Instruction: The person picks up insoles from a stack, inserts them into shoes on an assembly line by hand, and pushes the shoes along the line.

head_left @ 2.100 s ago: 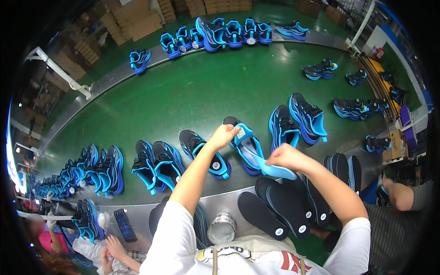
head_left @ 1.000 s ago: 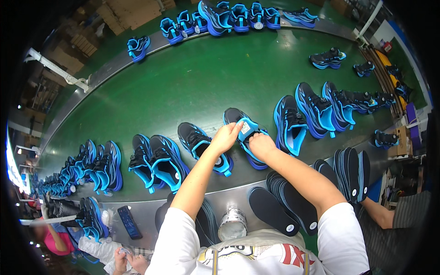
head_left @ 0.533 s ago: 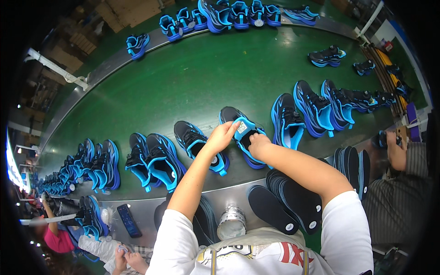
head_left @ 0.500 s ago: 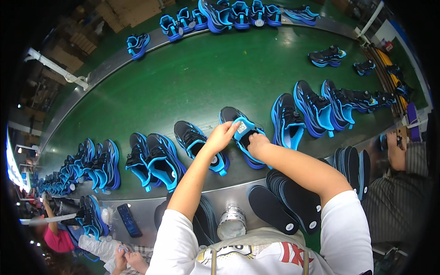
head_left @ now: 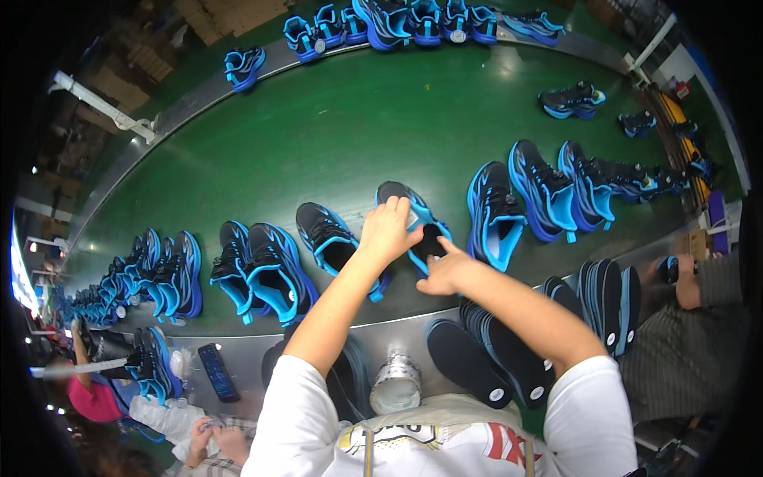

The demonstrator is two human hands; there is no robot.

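Observation:
A black sneaker [head_left: 396,191] with bright blue lining lies on the green belt in front of me, toe pointing away. My left hand [head_left: 388,232] is closed round its tongue, with a pale label patch beside the fingers. At the heel end, my right hand [head_left: 447,269] has its thumb and index finger spread, reaching over the shoe's opening; its other fingertips are partly hidden there. A similar sneaker [head_left: 322,222] stands just left of my left hand, and another sneaker [head_left: 497,208] is to the right of my right hand.
Black insoles [head_left: 469,362] lie in stacks on the metal ledge [head_left: 318,389] near me, beside a roll of clear tape [head_left: 396,385]. A phone [head_left: 217,371] rests further left. More sneakers line the far edge and both sides. Other people's hands [head_left: 218,441] show at lower left.
My right hand has drawn back from deep inside the sneaker toward its heel and spread its fingers. My left hand has shifted slightly and now covers more of the tongue.

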